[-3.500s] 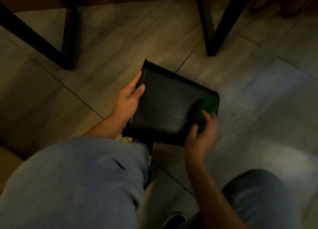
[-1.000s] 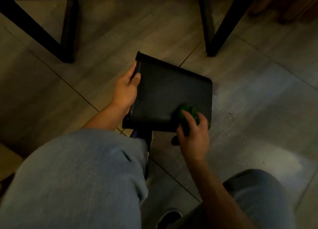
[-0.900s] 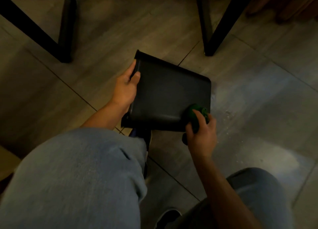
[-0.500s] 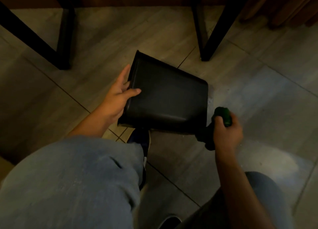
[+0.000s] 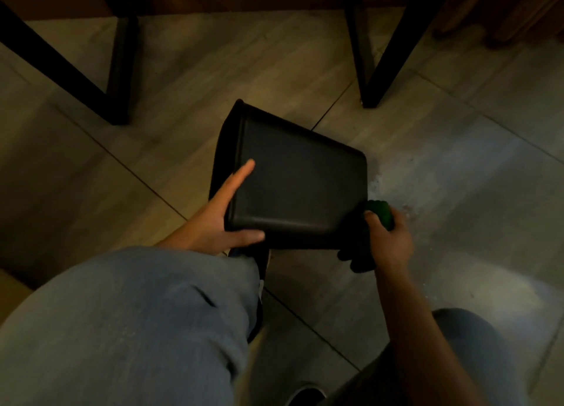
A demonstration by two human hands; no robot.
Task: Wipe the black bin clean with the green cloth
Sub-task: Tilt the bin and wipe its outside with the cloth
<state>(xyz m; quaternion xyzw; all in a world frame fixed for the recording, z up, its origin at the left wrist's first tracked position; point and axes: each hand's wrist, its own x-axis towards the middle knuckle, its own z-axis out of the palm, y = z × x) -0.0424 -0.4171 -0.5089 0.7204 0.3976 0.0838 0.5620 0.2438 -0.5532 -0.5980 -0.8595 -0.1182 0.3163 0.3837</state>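
The black bin (image 5: 299, 179) is tipped on its side above the tiled floor, one broad side facing up, its rim toward the upper left. My left hand (image 5: 222, 216) grips its near left corner, index finger stretched along the side and thumb under the near edge. My right hand (image 5: 387, 237) is closed around the bunched green cloth (image 5: 380, 213), which presses against the bin's near right corner. Part of the cloth hangs dark below my fist.
Black furniture legs stand on the floor at the upper left (image 5: 119, 70) and upper right (image 5: 369, 63). My knees in grey-blue trousers (image 5: 137, 329) fill the lower frame. A shoe (image 5: 305, 395) shows at the bottom. Pale specks lie on the floor tile (image 5: 427, 198) to the right.
My right hand swept the cloth off the bin's side to the right, then came back against its near right corner. My left hand shifted from the rim down to the near left corner.
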